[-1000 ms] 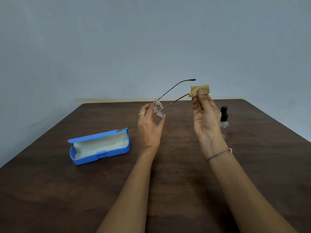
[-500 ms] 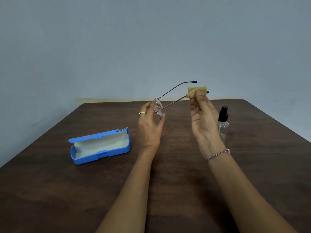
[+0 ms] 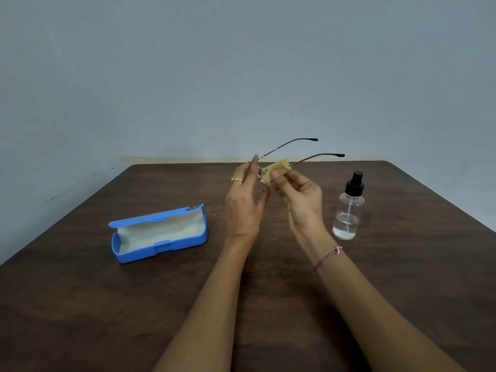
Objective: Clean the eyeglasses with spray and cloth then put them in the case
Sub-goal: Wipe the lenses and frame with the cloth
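My left hand [image 3: 243, 202] holds thin metal-framed eyeglasses [image 3: 290, 145] by the front, above the table, with both temple arms pointing right. My right hand [image 3: 300, 196] pinches a folded yellow cloth [image 3: 276, 169] around the nearer temple arm, close to the hinge and the lens. The lenses are mostly hidden behind my fingers and the cloth. A blue eyeglass case [image 3: 158, 233] lies open on the table to the left, its pale lining showing. A clear spray bottle [image 3: 348, 208] with a black nozzle stands upright to the right of my right hand.
The dark brown wooden table [image 3: 80, 304] fills the lower view, its back edge against a plain grey-blue wall. The case and the bottle sit on either side of my hands, each about a hand's width away.
My right hand has slid the cloth leftward along the temple arm from its tip to near the hinge. The spray bottle, earlier partly behind my hand, is now fully in view.
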